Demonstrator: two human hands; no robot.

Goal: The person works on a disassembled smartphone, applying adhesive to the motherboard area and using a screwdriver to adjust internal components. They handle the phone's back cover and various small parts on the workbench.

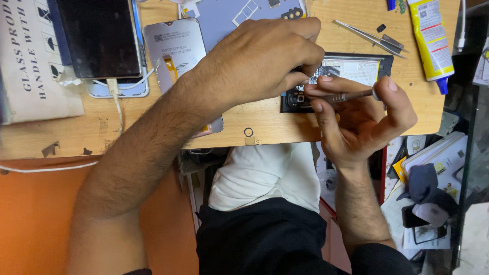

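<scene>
The left hand reaches across the wooden desk, forearm angled up from the lower left, knuckles up and fingers curled down onto the opened phone – pressing on its dark frame. The right hand comes up from below, wrist bent, thumb and fingers pinched tight around a slim metal screwdriver lying nearly level, its tip meeting the phone just under the left fingertips. The phone lies flat between both hands, its pale inner plate showing. Beyond the right hand lie steel tweezers and a yellow glue tube. Beside the left wrist rests a thin grey display panel with an orange flex strip.
</scene>
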